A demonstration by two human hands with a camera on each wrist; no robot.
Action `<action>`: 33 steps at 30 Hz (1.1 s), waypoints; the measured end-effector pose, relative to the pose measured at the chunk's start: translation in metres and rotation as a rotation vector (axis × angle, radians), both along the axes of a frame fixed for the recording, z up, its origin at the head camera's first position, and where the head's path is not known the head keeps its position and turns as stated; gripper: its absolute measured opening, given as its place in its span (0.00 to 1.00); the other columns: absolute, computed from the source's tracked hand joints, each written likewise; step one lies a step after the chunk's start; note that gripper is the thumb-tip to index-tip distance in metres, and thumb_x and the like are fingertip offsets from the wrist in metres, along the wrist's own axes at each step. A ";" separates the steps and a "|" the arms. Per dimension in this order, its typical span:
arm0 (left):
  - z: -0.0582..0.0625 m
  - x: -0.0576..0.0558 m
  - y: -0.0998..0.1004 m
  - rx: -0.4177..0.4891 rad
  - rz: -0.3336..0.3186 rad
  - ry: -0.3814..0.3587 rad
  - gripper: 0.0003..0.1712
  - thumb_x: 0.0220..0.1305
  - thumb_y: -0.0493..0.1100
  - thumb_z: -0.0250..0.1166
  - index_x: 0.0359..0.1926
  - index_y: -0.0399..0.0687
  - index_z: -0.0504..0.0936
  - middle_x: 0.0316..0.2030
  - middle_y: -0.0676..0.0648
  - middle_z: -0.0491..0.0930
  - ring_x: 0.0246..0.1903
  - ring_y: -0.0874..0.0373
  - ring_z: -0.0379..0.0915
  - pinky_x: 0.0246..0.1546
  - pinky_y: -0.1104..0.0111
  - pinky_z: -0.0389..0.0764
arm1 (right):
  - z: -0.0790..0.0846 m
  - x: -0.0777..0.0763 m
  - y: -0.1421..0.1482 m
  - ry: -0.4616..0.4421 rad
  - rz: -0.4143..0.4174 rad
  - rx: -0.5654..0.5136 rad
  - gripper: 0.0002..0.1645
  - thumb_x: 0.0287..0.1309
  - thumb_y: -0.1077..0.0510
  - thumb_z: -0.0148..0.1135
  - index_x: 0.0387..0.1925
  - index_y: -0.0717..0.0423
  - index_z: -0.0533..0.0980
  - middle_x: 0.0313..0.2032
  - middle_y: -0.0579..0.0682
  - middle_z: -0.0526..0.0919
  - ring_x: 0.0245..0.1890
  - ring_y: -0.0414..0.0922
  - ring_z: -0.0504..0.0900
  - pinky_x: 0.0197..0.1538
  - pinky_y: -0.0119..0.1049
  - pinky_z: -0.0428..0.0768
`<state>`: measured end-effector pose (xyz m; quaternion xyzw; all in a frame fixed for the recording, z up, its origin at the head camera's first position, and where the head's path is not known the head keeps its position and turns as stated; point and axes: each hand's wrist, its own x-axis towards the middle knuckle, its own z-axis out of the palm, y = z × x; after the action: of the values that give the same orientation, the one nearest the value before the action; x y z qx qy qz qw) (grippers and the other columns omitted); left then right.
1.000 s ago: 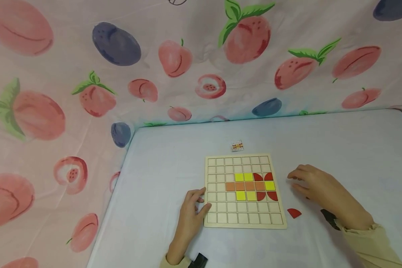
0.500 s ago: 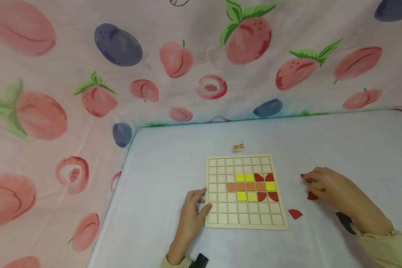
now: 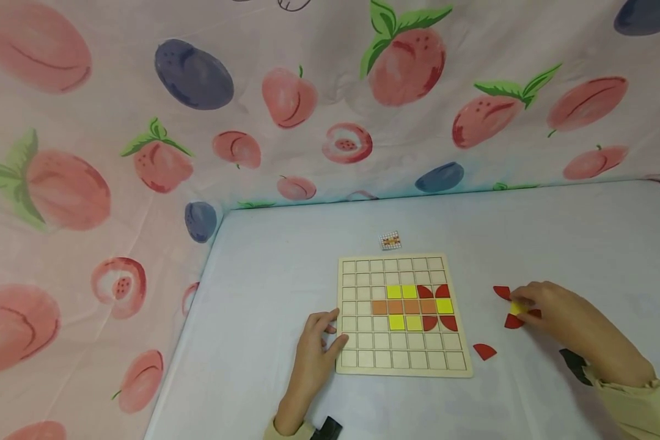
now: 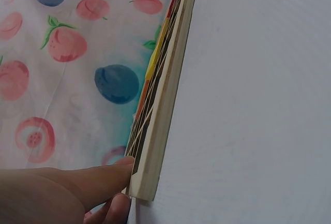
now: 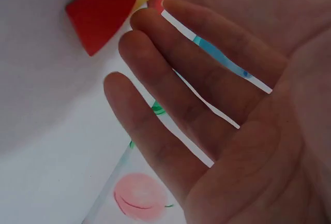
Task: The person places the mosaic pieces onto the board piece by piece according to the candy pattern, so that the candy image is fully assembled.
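Observation:
A pale wooden grid board (image 3: pixel 363 360) lies flat on the table with yellow, orange and red pieces set in its squares. My left hand (image 3: pixel 315 342) holds its left edge, thumb over the rim; in the left wrist view the thumb (image 4: pixel 103 180) lies along the board's corner (image 4: pixel 145 182). To the right of the board, my right hand (image 3: pixel 561 318) has thumb and index finger at a yellow square tile (image 3: pixel 518 307), pinching it. Red quarter-round pieces lie around that tile, including an upper piece (image 3: pixel 502 293) and a lower one (image 3: pixel 513 321). The right wrist view shows a red piece (image 5: pixel 106 14) beyond the fingertips.
Another red quarter-round piece (image 3: pixel 484 351) lies near the board's lower right corner. A small printed pattern card (image 3: pixel 390 240) sits behind the board. Fruit-printed cloth (image 3: pixel 308 91) rises behind and to the left of the white table (image 3: pixel 253 305).
My right hand went from above the table right of the board to the loose pieces, then shifted slightly right and down with the yellow tile at its fingertips. The left hand stayed put.

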<state>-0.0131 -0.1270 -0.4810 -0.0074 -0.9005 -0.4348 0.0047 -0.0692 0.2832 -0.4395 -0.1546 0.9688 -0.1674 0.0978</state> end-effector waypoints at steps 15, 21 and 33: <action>-0.002 0.000 0.000 0.003 -0.004 0.010 0.28 0.60 0.38 0.71 0.62 0.42 0.77 0.50 0.49 0.75 0.40 0.60 0.70 0.36 0.73 0.71 | -0.003 0.000 0.000 -0.017 -0.041 -0.031 0.16 0.45 0.66 0.77 0.37 0.65 0.82 0.30 0.48 0.81 0.32 0.47 0.81 0.42 0.52 0.83; -0.001 0.000 0.000 -0.001 -0.006 0.008 0.28 0.61 0.38 0.71 0.62 0.42 0.77 0.50 0.49 0.75 0.39 0.60 0.70 0.36 0.73 0.71 | -0.003 0.000 -0.001 -0.013 -0.041 -0.027 0.14 0.46 0.65 0.76 0.36 0.63 0.83 0.30 0.47 0.78 0.30 0.45 0.79 0.41 0.51 0.83; -0.001 -0.001 0.001 -0.002 0.006 -0.005 0.28 0.60 0.36 0.71 0.62 0.42 0.77 0.49 0.50 0.75 0.39 0.61 0.70 0.37 0.73 0.71 | -0.001 0.000 -0.001 -0.023 -0.053 -0.067 0.13 0.45 0.66 0.76 0.33 0.59 0.80 0.28 0.45 0.80 0.30 0.44 0.78 0.36 0.45 0.83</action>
<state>-0.0137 -0.1263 -0.4815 -0.0038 -0.9009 -0.4339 0.0039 -0.0692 0.2819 -0.4405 -0.1301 0.9652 -0.2041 0.0994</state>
